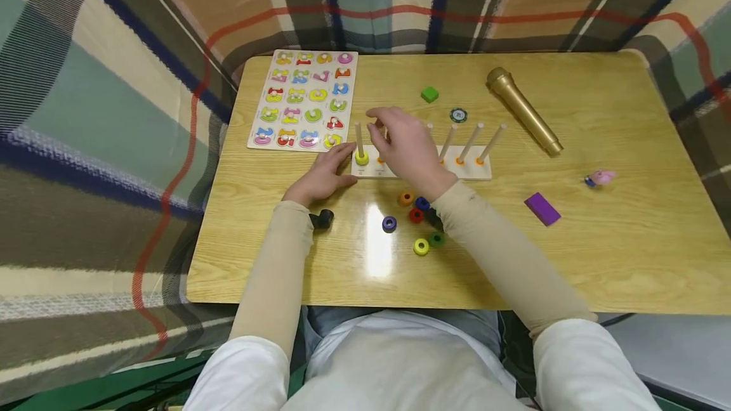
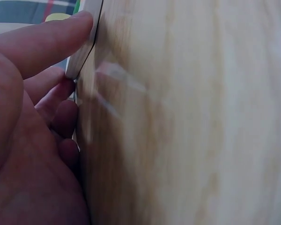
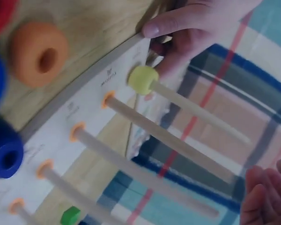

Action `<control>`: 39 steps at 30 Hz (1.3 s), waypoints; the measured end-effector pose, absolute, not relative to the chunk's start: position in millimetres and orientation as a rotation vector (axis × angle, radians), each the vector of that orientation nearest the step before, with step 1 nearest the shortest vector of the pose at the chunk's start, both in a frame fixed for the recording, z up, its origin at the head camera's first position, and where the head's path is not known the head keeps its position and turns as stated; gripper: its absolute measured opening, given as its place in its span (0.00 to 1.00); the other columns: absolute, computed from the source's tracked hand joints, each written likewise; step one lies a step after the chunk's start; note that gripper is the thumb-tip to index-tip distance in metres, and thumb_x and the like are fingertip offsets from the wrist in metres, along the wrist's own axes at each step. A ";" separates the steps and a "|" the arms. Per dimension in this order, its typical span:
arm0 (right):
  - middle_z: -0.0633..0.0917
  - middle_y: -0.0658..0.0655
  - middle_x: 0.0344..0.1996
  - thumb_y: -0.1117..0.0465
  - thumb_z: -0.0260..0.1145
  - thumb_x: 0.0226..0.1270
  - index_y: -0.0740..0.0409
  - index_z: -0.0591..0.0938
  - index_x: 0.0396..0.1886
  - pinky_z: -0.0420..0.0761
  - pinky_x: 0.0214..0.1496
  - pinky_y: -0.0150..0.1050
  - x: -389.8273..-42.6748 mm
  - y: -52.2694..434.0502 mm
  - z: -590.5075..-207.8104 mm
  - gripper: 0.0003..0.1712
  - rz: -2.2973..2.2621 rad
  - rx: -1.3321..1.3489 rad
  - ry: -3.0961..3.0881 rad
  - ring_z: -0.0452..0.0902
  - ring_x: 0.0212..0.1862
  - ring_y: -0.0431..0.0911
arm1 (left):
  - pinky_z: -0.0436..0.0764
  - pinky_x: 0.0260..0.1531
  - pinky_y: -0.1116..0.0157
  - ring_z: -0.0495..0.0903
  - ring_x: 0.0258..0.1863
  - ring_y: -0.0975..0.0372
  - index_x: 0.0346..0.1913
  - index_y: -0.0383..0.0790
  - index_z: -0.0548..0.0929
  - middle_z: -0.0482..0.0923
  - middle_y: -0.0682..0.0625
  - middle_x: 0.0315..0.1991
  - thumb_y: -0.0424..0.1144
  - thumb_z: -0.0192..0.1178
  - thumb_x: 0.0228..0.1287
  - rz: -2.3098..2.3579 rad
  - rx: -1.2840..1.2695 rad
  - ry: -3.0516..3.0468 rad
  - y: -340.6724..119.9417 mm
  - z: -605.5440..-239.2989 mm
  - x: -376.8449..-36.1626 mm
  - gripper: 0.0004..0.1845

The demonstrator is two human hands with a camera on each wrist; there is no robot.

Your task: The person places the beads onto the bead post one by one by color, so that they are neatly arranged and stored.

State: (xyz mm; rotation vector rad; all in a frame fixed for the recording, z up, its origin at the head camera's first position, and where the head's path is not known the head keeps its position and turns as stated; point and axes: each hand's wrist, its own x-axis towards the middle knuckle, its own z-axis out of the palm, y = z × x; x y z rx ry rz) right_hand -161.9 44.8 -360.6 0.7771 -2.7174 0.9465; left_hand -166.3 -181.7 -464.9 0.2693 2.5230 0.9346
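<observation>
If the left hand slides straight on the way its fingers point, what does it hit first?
Nothing to cross: the left hand already has a fingertip against the white peg board, at the end by the yellow ring.

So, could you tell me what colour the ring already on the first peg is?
Yellow ring; the head view shows it best.

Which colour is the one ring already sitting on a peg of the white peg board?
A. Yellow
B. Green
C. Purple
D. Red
A. A yellow ring sits at the foot of the leftmost peg on the peg board; the other pegs are bare in the right wrist view, and the red, purple and green rings lie loose on the table.
</observation>
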 end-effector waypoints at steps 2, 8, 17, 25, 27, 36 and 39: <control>0.88 0.56 0.42 0.58 0.59 0.79 0.59 0.84 0.58 0.78 0.32 0.38 -148.9 58.9 -362.5 0.16 0.988 0.818 -2.681 0.78 0.30 0.45 | 0.49 0.79 0.42 0.43 0.82 0.49 0.83 0.59 0.50 0.44 0.57 0.84 0.50 0.60 0.74 0.931 0.258 2.532 -184.3 -461.3 -165.2 0.42; 0.88 0.54 0.41 0.52 0.71 0.69 0.56 0.87 0.48 0.83 0.37 0.43 -88.1 111.6 -398.8 0.15 0.704 1.183 -2.827 0.83 0.36 0.46 | 0.50 0.79 0.43 0.45 0.81 0.48 0.83 0.58 0.50 0.44 0.56 0.84 0.49 0.60 0.74 0.935 0.256 2.552 -190.4 -454.4 -162.6 0.42; 0.88 0.53 0.45 0.56 0.77 0.62 0.55 0.86 0.50 0.85 0.49 0.46 -50.9 134.0 -431.4 0.18 0.460 1.259 -2.843 0.83 0.48 0.50 | 0.49 0.79 0.42 0.45 0.81 0.47 0.83 0.59 0.50 0.44 0.56 0.84 0.48 0.61 0.73 0.921 0.267 2.573 -193.1 -451.7 -167.8 0.43; 0.86 0.57 0.48 0.57 0.74 0.66 0.58 0.79 0.57 0.80 0.36 0.43 -102.6 92.6 -385.0 0.23 0.880 0.860 -2.807 0.81 0.39 0.49 | 0.50 0.79 0.42 0.47 0.80 0.47 0.83 0.59 0.50 0.45 0.56 0.84 0.48 0.61 0.73 0.924 0.294 2.555 -189.9 -458.2 -172.0 0.43; 0.86 0.56 0.50 0.54 0.72 0.69 0.57 0.78 0.59 0.76 0.30 0.40 -121.7 73.3 -373.8 0.23 0.898 0.782 -2.790 0.78 0.34 0.48 | 0.50 0.79 0.42 0.47 0.80 0.47 0.83 0.59 0.51 0.45 0.56 0.84 0.49 0.62 0.73 0.921 0.285 2.558 -189.4 -460.3 -171.2 0.42; 0.88 0.54 0.52 0.47 0.65 0.74 0.53 0.81 0.61 0.79 0.26 0.45 -169.7 19.4 -358.0 0.23 0.671 0.639 -2.843 0.85 0.35 0.49 | 0.49 0.79 0.43 0.47 0.80 0.52 0.82 0.62 0.51 0.45 0.59 0.83 0.51 0.61 0.73 0.962 0.262 2.514 -182.2 -466.4 -167.0 0.42; 0.88 0.55 0.52 0.47 0.65 0.74 0.53 0.80 0.62 0.80 0.26 0.45 -173.6 15.1 -356.6 0.23 0.633 0.658 -2.852 0.85 0.35 0.50 | 0.51 0.79 0.44 0.49 0.79 0.52 0.82 0.61 0.52 0.46 0.59 0.83 0.50 0.61 0.73 0.955 0.265 2.535 -183.7 -466.2 -168.3 0.42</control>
